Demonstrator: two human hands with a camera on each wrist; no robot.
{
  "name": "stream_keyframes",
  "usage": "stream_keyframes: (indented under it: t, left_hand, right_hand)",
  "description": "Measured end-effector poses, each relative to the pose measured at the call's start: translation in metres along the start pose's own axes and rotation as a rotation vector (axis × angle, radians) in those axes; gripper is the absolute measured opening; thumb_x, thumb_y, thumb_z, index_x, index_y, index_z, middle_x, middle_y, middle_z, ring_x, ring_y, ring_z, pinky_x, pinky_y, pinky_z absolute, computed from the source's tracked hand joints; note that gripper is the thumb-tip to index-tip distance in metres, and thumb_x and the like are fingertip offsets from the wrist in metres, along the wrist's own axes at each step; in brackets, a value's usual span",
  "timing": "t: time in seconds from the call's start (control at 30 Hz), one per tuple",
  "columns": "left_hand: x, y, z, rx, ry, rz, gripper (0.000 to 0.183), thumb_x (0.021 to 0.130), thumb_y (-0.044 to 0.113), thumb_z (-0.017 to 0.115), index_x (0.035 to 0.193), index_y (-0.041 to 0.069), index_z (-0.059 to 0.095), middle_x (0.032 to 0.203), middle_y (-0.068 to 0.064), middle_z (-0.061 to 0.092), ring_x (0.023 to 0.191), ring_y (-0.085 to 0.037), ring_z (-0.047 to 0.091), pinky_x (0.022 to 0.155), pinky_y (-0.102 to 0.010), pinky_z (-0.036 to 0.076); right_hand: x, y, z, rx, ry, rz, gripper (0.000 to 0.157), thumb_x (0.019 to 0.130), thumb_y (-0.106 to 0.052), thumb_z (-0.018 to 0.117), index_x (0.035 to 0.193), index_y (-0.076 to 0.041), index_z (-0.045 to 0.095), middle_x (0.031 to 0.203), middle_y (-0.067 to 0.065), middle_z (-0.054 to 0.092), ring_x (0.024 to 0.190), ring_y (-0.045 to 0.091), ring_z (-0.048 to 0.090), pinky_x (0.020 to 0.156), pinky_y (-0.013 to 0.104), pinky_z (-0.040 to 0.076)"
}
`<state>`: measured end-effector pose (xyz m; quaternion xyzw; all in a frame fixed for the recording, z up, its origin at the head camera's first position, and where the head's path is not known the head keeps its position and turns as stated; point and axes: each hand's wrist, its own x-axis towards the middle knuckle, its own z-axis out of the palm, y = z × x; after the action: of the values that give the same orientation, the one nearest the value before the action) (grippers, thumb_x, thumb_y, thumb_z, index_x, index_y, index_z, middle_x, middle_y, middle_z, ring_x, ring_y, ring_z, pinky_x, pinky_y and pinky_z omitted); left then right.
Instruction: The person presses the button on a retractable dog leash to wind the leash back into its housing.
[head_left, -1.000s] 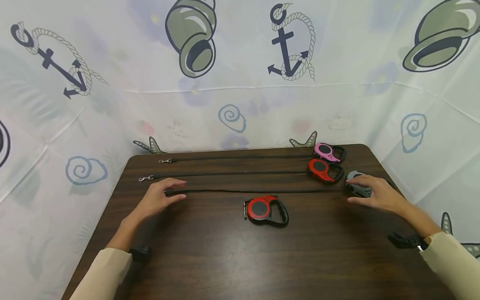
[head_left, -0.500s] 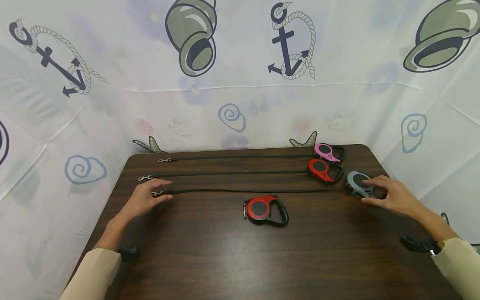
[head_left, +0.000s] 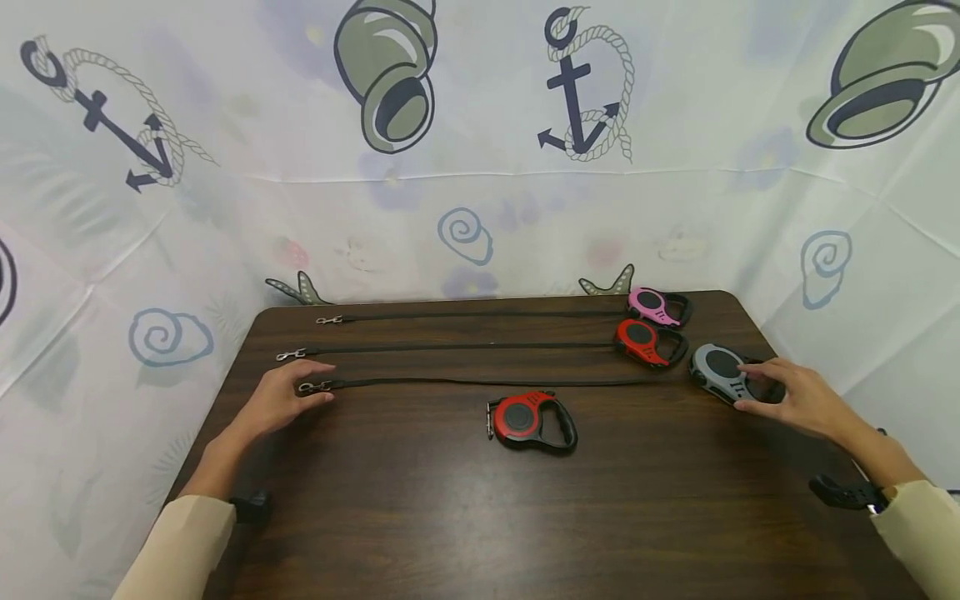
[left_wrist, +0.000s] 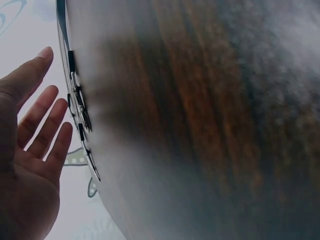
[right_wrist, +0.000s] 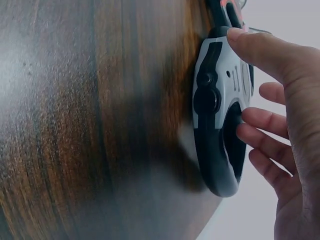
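Note:
A grey retractable dog leash (head_left: 716, 367) lies at the table's right end, its black cord (head_left: 480, 382) stretched left to a metal clip (head_left: 315, 387). My right hand (head_left: 798, 402) is over the leash's handle; in the right wrist view its relaxed fingers (right_wrist: 267, 122) are close beside the handle loop, and whether they touch it I cannot tell. Around the clip, my left hand (head_left: 273, 402) spreads thumb and fingers apart, holding nothing. A red retractable leash (head_left: 519, 415) with its cord wound in sits at the table's middle, clip at its left side.
Farther back, a second red leash (head_left: 639, 335) and a pink leash (head_left: 649, 302) lie with cords stretched left, parallel to the grey one's. Their clips (head_left: 291, 354) are near the left edge. A patterned cloth (head_left: 510, 233) rises behind the brown table (head_left: 487, 517).
My left hand has slid left, uncovering the grey leash's clip. The right hand has drawn to the right, off the grey casing and over its handle. The leashes stay in place.

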<state>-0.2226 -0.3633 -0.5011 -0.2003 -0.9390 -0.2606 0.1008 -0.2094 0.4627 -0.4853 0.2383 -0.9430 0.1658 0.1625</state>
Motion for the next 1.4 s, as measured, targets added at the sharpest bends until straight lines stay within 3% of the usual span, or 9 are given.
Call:
stream_keyframes:
  t: [0.4, 0.63, 0.83, 1.4]
  left_hand:
    - [0.002, -0.009, 0.0, 0.002, -0.022, 0.018, 0.041, 0.082, 0.011, 0.092, 0.12, 0.001, 0.077, 0.114, -0.016, 0.076, 0.11, -0.042, 0.07, 0.095, -0.063, 0.051]
    - [0.007, -0.012, 0.005, 0.012, -0.061, -0.005, 0.039, 0.085, 0.011, 0.089, 0.12, 0.0, 0.076, 0.115, -0.018, 0.075, 0.11, -0.042, 0.07, 0.095, -0.062, 0.053]
    - [0.012, -0.012, 0.007, 0.03, -0.085, -0.005, 0.033, 0.087, 0.01, 0.088, 0.117, 0.001, 0.078, 0.113, -0.018, 0.076, 0.11, -0.044, 0.069, 0.096, -0.063, 0.051]
    - [0.015, -0.015, 0.009, 0.014, -0.041, -0.01, 0.019, 0.084, 0.006, 0.089, 0.102, 0.004, 0.082, 0.1, -0.013, 0.078, 0.1, -0.041, 0.071, 0.091, -0.061, 0.053]
  right_hand:
    - [-0.005, 0.007, 0.006, -0.041, -0.042, -0.004, 0.067, 0.066, -0.028, 0.101, 0.12, 0.001, 0.075, 0.093, 0.006, 0.075, 0.079, 0.021, 0.066, 0.066, 0.034, 0.052]
    - [-0.007, 0.011, 0.012, -0.01, -0.067, 0.033, 0.07, 0.07, -0.029, 0.099, 0.127, -0.002, 0.071, 0.089, 0.004, 0.075, 0.07, 0.008, 0.059, 0.06, 0.031, 0.048]
    - [-0.008, 0.011, 0.016, 0.002, -0.039, 0.029, 0.071, 0.068, -0.026, 0.1, 0.129, -0.004, 0.07, 0.086, 0.005, 0.073, 0.063, 0.003, 0.05, 0.057, 0.03, 0.044]
    - [-0.01, 0.011, 0.026, -0.012, 0.012, 0.061, 0.074, 0.065, -0.02, 0.101, 0.128, -0.001, 0.067, 0.086, 0.009, 0.073, 0.065, 0.006, 0.054, 0.057, 0.031, 0.046]
